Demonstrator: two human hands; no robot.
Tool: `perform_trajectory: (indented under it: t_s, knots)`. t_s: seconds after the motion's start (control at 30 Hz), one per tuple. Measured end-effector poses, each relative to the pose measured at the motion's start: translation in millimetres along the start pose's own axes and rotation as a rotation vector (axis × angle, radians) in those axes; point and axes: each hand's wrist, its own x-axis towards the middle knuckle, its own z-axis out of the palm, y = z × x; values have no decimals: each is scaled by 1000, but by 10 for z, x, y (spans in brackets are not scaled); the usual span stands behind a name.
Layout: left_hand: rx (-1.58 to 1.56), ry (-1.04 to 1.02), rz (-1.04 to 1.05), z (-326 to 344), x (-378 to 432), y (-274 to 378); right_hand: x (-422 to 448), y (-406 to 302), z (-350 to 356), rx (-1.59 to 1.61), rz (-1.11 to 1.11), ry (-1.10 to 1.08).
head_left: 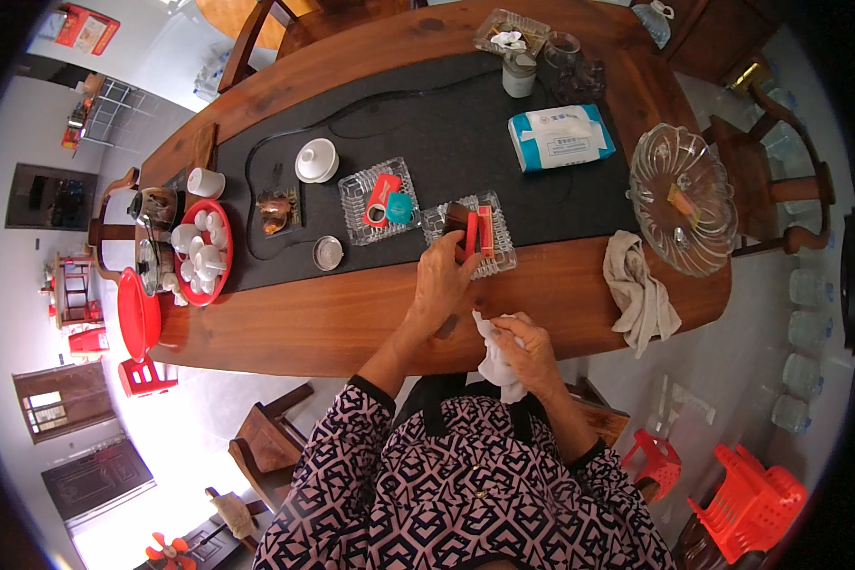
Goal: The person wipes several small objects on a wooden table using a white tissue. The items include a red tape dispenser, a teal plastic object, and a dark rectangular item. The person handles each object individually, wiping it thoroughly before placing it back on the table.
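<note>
My left hand reaches over a clear ribbed glass tray, its fingers and thumb on either side of a small red item. Close to those fingertips are a dark object and a narrow red box. Bunched white cloth or tissue is in my right hand, above the table's near edge. To the left, a second glass tray carries a red pack and a round teal item.
The wooden table has a dark inset tea tray. On it are a lidded white bowl and a wipes pack. White cups fill a red tray at left. A crumpled towel and glass bowl stand right.
</note>
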Motion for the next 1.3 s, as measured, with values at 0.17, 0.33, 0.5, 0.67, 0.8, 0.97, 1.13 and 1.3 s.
perform_trajectory:
  t_s: [0.17, 0.33, 0.5, 0.67, 0.8, 0.97, 1.13, 1.3]
  knots:
    - [91, 53, -21, -52, -67, 78, 13, 69, 41, -28, 7, 27]
    - [136, 187, -19, -125, -61, 127, 52, 70, 19, -76, -2, -11]
    - [233, 281, -57, -458, 62, -124, 26, 27, 61, -65, 41, -20]
    - [279, 111, 76, -740, 323, -641, 14, 25, 99, -41, 80, -28]
    - [281, -27, 62, -824, 504, -724, 36, -15, 146, -2, 98, -37]
    - [316, -119, 25, -805, 584, -737, 50, 38, 150, -3, 132, -34]
    - [368, -83, 138, -788, 603, -742, 38, 114, 147, -30, 102, -27]
    - [286, -50, 0, -733, 567, -709, 27, 68, 149, -25, 88, -27]
